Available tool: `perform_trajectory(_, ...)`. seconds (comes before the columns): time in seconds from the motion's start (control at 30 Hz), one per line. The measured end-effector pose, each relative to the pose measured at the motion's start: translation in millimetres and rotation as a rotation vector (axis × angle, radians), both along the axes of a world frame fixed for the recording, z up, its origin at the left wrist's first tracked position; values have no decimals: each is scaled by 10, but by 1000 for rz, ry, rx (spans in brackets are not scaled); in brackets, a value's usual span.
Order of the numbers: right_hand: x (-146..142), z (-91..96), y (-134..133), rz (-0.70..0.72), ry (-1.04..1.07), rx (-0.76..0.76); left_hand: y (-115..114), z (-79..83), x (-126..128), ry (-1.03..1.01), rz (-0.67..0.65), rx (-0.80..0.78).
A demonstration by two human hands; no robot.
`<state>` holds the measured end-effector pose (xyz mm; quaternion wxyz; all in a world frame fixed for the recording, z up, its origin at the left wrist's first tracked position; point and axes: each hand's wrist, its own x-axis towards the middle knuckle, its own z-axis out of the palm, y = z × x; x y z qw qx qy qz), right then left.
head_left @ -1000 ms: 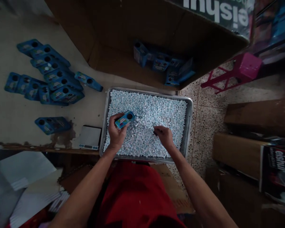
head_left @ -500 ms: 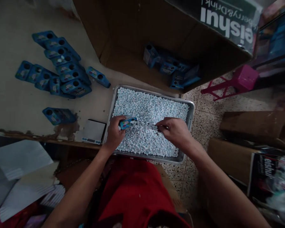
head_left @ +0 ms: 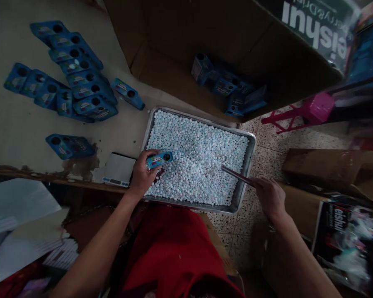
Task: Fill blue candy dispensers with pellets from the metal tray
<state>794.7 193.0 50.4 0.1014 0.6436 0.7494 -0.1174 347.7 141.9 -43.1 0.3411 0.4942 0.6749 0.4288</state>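
My left hand (head_left: 140,173) is closed around a small blue box (head_left: 159,159) with a dark round hole in its upper face, held over the left side of the metal tray (head_left: 251,159). A layer of small white and pale blue pellets (head_left: 189,140) fills that tray. Beyond the right rim, my right hand (head_left: 271,198) grips a long, narrow scoop (head_left: 238,174). Its far end reaches over the pellets; whether it touches them I cannot tell.
Several similar blue boxes (head_left: 95,101) stand on the table at left. A digital scale (head_left: 119,167) sits beside the tray. Behind it, an open carton (head_left: 174,89) holds more blue boxes (head_left: 226,85). A pink stool (head_left: 318,108) and cartons (head_left: 313,165) are at right.
The scoop, earlier carrying pellets up to the blue box, has pulled away to the right with my right hand. The blue box has tilted, so its hole now shows.
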Motion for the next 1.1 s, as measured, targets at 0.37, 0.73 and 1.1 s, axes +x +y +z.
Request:
perform_trajectory(0.37,-1599,-1309,687,-130,619,-121,-171,231,38,166,100,-78)
perform_trajectory(0.73,-1676,-36,725,100,712,-353,-76,310,5,201,75,-43)
perform_trajectory(1.1,-2354,1104,798,373,182,-331,-42,318,122,74,42,-63)
